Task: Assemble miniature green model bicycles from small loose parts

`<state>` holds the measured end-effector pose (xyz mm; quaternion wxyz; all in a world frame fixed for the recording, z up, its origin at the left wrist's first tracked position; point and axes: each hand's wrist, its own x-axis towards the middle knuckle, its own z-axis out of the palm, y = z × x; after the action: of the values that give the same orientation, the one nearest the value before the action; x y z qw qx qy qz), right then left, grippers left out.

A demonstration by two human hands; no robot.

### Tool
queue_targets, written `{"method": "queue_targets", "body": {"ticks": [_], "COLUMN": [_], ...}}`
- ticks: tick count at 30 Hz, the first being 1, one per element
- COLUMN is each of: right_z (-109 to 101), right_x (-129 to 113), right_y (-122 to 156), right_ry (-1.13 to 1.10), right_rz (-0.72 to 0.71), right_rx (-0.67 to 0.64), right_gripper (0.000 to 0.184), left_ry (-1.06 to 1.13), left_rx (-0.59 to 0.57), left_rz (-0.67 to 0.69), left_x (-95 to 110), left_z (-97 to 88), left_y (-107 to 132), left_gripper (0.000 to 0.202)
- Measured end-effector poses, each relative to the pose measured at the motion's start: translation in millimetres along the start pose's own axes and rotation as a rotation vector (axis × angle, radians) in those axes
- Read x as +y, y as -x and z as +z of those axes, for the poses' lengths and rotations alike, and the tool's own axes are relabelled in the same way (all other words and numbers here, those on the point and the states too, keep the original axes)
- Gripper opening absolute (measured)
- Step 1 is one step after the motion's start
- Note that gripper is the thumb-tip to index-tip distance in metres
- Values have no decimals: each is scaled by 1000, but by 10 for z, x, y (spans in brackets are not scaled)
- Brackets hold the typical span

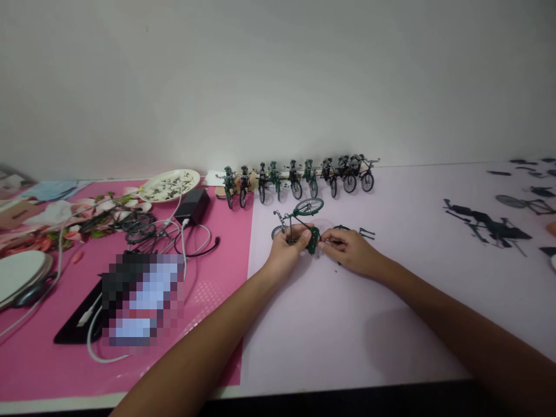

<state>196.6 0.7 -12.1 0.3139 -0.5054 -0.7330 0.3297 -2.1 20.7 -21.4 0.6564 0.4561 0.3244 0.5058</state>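
Note:
A small dark green model bicycle point(309, 207) is tilted over the lilac part of the table, one wheel up in the air. My left hand point(287, 250) is closed around its frame, with the thumb lying against a dark green piece point(314, 238). Close on the right, my right hand point(353, 250) pinches at the edge of that piece; whatever sits between its fingertips is too small and hidden to name. Dark thin parts point(367, 233) stick out from behind my right hand. A tiny dark bit point(336, 271) lies just below it.
Several model bicycles point(296, 179) stand in a row along the wall. To the left are a plate point(191, 176) of small pieces, a black power adapter point(193, 205), white cables, and a pixelated device point(147, 301). Dark loose parts point(490, 226) lie at right.

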Motion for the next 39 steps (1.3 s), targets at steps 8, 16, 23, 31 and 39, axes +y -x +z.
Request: {"method": "queue_targets", "body": {"ticks": [8, 16, 23, 31, 39], "right_z": [1, -6, -13, -244, -293], "right_x": [24, 36, 35, -43, 71], "right_y": [-5, -5, 3, 20, -24], "right_ry": [12, -12, -7, 168, 335], "right_rz": [-1, 21, 16, 44, 117], "right_rx": [14, 7, 4, 45, -52], "right_gripper": [29, 29, 33, 28, 34], "left_ry": [53, -12, -46, -67, -54], "left_rx": [-21, -4, 15, 53, 40], "left_rz": [-37, -35, -35, -36, -53], "left_x": [-10, 29, 35, 51, 39], "left_z": [3, 12, 25, 51, 55], "left_y": [-13, 6, 12, 24, 38], "left_gripper": [55, 47, 41, 41, 42]}}
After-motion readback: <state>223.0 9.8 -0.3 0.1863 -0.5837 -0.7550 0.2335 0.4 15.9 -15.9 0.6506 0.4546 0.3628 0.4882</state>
